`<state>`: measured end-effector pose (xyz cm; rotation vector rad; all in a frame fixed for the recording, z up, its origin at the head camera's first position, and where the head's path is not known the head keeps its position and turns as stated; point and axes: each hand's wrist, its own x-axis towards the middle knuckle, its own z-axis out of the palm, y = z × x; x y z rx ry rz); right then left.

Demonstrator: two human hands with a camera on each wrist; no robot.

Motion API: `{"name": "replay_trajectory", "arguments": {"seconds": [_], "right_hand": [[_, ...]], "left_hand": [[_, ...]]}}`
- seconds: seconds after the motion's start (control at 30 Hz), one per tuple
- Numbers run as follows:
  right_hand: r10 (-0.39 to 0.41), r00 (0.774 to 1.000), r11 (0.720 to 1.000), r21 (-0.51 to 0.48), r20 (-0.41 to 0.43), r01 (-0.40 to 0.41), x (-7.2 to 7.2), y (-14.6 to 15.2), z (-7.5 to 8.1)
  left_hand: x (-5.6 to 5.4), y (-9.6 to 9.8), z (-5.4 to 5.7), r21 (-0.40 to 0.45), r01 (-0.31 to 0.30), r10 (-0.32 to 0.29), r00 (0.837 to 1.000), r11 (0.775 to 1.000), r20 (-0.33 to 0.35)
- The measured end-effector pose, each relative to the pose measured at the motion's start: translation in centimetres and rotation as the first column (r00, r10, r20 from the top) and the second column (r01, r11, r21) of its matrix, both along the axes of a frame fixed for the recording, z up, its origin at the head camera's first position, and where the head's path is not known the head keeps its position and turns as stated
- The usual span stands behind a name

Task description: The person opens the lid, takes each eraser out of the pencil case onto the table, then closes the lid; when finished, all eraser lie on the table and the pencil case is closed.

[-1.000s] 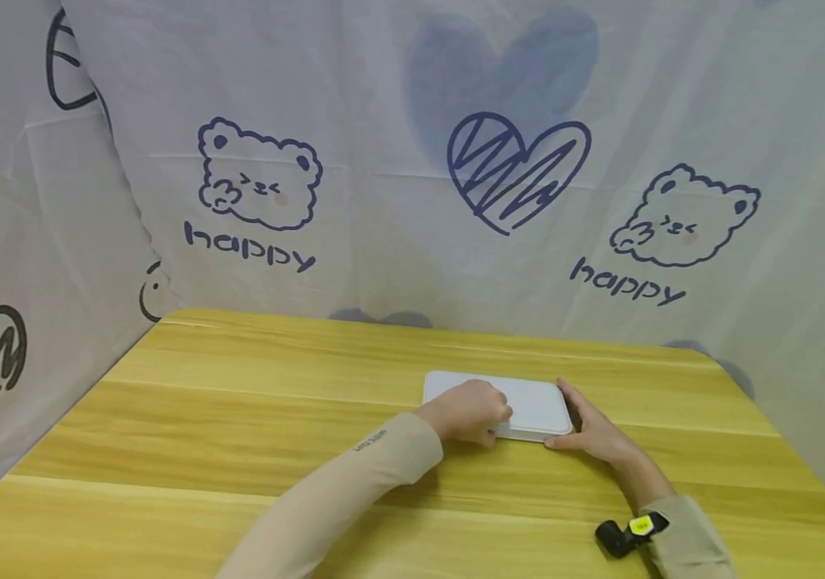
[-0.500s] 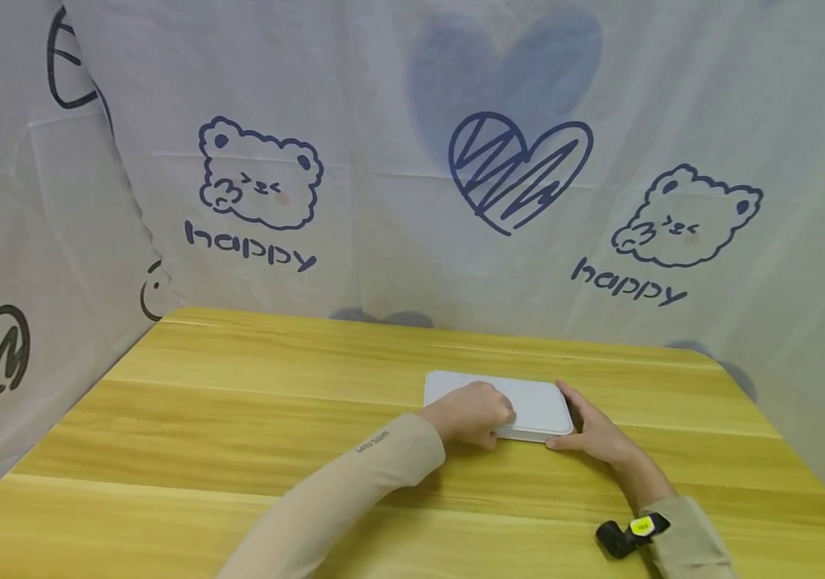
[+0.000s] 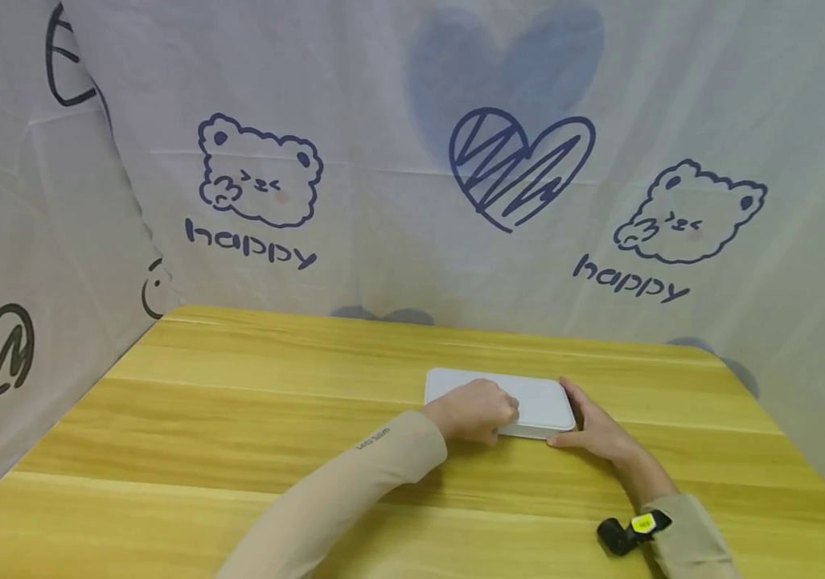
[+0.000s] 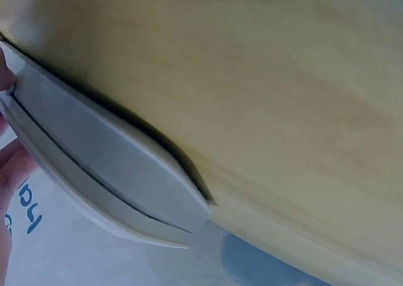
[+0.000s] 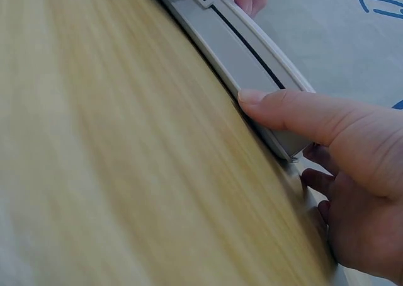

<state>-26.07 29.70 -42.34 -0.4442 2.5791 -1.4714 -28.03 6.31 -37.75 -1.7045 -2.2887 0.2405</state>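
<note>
A flat white rectangular case (image 3: 543, 400) with rounded corners lies on the table, a dark seam running along its front side. My left hand (image 3: 472, 410) bends over the front edge, fingers curled above the top and thumb low on the front side, pinching the case near a small notch in the seam. At the right end, my right hand (image 3: 601, 434) grips the case, with its thumb (image 5: 252, 100) against the front side and its fingers around the far corner. The left wrist view shows the case's side (image 4: 94, 128) and only part of the left hand's fingers (image 4: 16, 172).
The yellow wood-grain table (image 3: 239, 386) extends around the case. Behind it hangs a white cloth (image 3: 376, 121) printed with bears, hearts and the word happy. On the right wrist sits a black camera (image 3: 618, 536) with a yellow label.
My left hand has shifted very slightly to the right along the case's front edge. The right hand keeps its hold, and the case looks unmoved.
</note>
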Motion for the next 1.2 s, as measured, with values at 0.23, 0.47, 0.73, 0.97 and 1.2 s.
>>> {"name": "replay_trajectory", "arguments": {"seconds": [0.23, 0.47, 0.73, 0.97, 1.2], "right_hand": [[-0.015, 1.000, 1.000, -0.027, 0.012, 0.016, 0.0, 0.1, -0.2], [-0.016, 1.000, 0.999, -0.038, 0.001, 0.016, 0.0, 0.1, 0.1], [-0.014, 1.000, 0.999, -0.030, 0.005, 0.014, -0.1, 0.1, 0.2], [-0.033, 0.999, 0.998, -0.061, 0.020, 0.034, -0.1, 0.7, 0.1], [-0.070, 0.997, 0.995, -0.071, 0.025, 0.072, -0.2, 1.0, -0.2]], "left_hand": [[0.0, -0.2, 0.5, -0.004, 0.012, -0.012, 1.000, 1.000, 0.027], [-0.2, -0.3, 0.4, 0.031, 0.026, -0.028, 0.999, 0.999, 0.044], [-0.3, -0.6, 0.6, 0.035, 0.017, -0.019, 0.998, 0.999, 0.060], [-0.3, -0.7, 1.5, 0.072, 0.011, -0.021, 0.991, 0.997, 0.133], [-0.4, -1.1, 1.8, 0.129, -0.001, -0.018, 0.989, 0.992, 0.147]]}}
